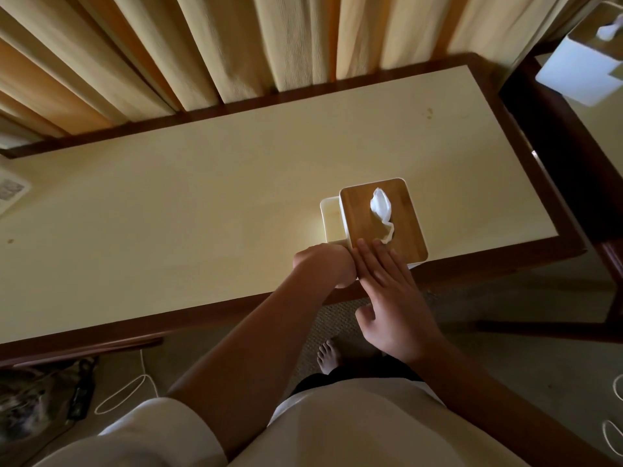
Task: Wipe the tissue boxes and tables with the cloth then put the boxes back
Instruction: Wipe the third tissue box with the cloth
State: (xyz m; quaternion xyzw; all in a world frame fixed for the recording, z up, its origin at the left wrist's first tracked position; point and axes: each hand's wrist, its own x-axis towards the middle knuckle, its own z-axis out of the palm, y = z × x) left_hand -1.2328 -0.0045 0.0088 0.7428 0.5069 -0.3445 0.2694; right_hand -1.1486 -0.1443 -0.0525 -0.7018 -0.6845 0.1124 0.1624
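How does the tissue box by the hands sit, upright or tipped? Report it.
Upright: the tissue box rests on the table on its white body, wooden lid level and facing up, a tissue sticking out of it.

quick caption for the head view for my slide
Right hand flat on the wooden lid of a tissue box, curled left hand at its near corner, on a cream table.

Fingers of left hand [323,266] out of sight, far tissue box [578,70] cropped at right edge
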